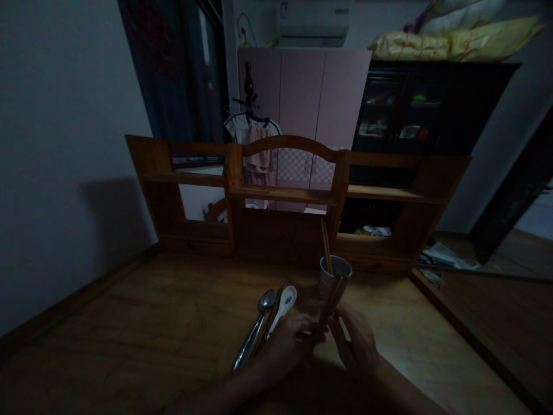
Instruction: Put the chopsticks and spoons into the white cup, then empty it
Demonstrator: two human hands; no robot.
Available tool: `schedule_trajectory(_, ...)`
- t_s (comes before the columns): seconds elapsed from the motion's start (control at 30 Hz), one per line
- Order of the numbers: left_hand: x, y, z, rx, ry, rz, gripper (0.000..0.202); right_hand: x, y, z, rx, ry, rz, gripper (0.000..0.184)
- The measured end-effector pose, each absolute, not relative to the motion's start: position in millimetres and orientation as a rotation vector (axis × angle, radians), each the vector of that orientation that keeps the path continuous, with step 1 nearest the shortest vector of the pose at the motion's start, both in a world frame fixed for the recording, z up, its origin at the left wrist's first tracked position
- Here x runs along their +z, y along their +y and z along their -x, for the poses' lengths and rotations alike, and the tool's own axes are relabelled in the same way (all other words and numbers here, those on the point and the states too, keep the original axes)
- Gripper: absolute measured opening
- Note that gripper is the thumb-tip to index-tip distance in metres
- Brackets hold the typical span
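A bunch of wooden chopsticks (330, 301) points up and away from me, its near end in the closed fingers of my left hand (294, 340). My right hand (356, 334) is at the right side of the same bunch, thumb and fingers bent against it. Just beyond the bunch stands a grey cup (339, 266) with a couple of chopsticks (325, 245) leaning in it. To the left of my left hand lie a white spoon (287, 300) with a blue mark, metal spoons (266, 301) and more chopsticks (270, 320), partly hidden by that hand.
The wooden desk (151, 317) has a raised edge at left and right. A wooden shelf unit (285, 196) rises along its back. Behind it are a pink wardrobe (302, 98), a dark cabinet (397, 109) and hanging clothes (257, 132). The room is dim.
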State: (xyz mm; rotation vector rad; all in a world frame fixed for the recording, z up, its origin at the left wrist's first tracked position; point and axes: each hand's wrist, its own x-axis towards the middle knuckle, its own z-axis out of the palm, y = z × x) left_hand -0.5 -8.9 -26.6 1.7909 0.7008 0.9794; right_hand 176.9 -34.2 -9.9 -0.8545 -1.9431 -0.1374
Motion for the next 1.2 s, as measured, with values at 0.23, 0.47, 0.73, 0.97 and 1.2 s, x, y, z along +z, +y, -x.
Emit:
schedule_trajectory(0.23, -27.2, -9.6, 0.0, 0.972, 0.716, -1.799, 0.012, -8.6, -34.4, -176.8, -0.127, -1.948, 0.868, 0.019)
schedule_trajectory(0.47, -22.4, -11.5, 0.6, 0.974, 0.728, -1.814, 0.012, -11.6, -33.4, -177.6, -0.115, -1.952, 0.856, 0.017)
schedule_trajectory(0.73, -22.2, -11.7, 0.5, 0.978, 0.693, -1.796, 0.013, -9.5, -33.7, -177.7, -0.085, -1.961, 0.854, 0.015)
schedule_trajectory(0.97, -24.3, -10.8, 0.8, 0.973, 0.705, -1.79, 0.013, -9.7, -34.1, -177.0, -0.111, -1.975, 0.851, 0.013)
schedule_trajectory(1.2, -22.2, -10.9, 0.0, 0.953, 0.719, -1.818, 0.015, -3.7, -35.7, -178.6, -0.128, -1.97, 0.873, 0.014)
